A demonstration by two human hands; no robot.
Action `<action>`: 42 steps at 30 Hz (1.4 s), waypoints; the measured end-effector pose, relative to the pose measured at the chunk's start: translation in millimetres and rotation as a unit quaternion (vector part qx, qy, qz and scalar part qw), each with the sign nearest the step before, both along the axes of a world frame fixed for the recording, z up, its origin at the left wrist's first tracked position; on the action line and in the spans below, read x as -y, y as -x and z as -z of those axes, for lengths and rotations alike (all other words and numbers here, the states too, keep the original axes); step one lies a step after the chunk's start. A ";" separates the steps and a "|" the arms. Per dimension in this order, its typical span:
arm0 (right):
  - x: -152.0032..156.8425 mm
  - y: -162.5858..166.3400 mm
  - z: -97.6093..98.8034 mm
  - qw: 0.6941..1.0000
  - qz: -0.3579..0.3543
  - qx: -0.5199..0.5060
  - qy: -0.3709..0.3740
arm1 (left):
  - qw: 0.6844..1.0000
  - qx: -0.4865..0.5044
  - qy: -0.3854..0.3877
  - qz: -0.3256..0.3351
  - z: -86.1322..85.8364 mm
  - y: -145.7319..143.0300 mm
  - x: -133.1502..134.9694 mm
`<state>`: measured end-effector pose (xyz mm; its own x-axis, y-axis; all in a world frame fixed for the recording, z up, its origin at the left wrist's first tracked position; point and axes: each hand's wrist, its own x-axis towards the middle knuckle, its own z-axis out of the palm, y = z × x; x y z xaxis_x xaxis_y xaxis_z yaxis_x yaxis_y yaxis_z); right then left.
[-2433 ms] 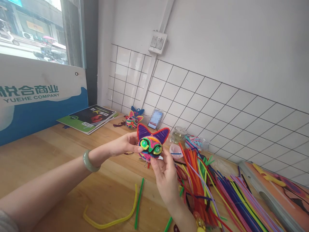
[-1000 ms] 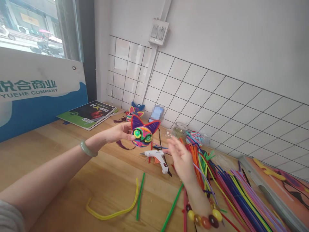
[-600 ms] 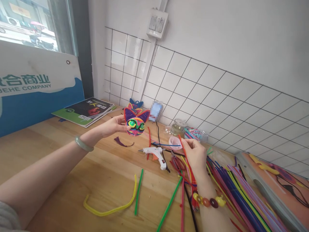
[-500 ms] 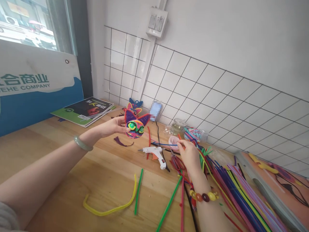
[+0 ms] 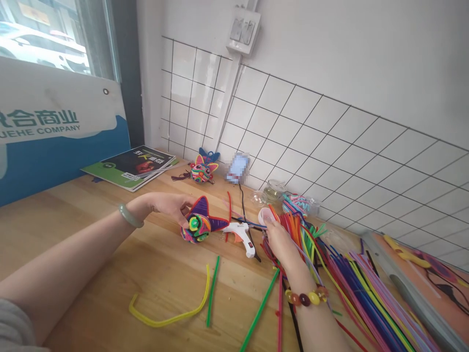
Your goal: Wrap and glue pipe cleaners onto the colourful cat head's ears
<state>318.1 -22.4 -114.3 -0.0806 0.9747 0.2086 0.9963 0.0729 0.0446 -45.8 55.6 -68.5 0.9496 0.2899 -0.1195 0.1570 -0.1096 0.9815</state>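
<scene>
In my left hand (image 5: 172, 208) is a cat-head ornament (image 5: 198, 227) wound from colourful pipe cleaners, with purple red-edged ears and a green eye. It is tilted, low over the table, left of the white hot glue gun (image 5: 242, 237). My right hand (image 5: 280, 242) closes at the rim of a small pale pink round container (image 5: 264, 214), thumb against it; the other fingers are mostly hidden. Orange and red pipe cleaners (image 5: 291, 225) lie just beside this hand. A yellow bent pipe cleaner (image 5: 172, 321) and a short green one (image 5: 213, 293) lie in front.
Another cat-head ornament (image 5: 201, 171) sits at the back near a phone (image 5: 237, 167). Books (image 5: 132, 166) lie at back left. A glass jar (image 5: 274, 190) and blue-pink yarn-like bundle (image 5: 296, 204) stand by the wall grid. Many pipe cleaners (image 5: 377, 298) spread at right.
My left hand has lowered the cat-head ornament and turned it, uncovering the one behind. My right hand has shifted slightly, from beside a blue pipe cleaner to the pink container's rim.
</scene>
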 end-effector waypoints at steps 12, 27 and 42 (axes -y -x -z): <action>15.4 -3.5 -32.4 0.992 0.087 0.077 -0.056 | 1.000 -0.004 0.003 0.013 2.3 0.8 -1.3; 47.0 28.6 -84.5 0.976 -0.053 -0.074 -0.199 | 0.999 0.008 0.002 0.037 7.7 -7.5 3.5; 54.1 73.0 -76.5 0.973 -0.146 -0.012 -0.177 | 0.998 0.002 -0.051 -0.028 -0.5 -21.1 15.3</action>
<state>245.0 -76.5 -37.8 -0.3345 0.7781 0.5317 0.9365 0.3375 0.0953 -24.7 40.3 -68.1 0.9321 0.3528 -0.0821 0.1610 -0.2005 0.9664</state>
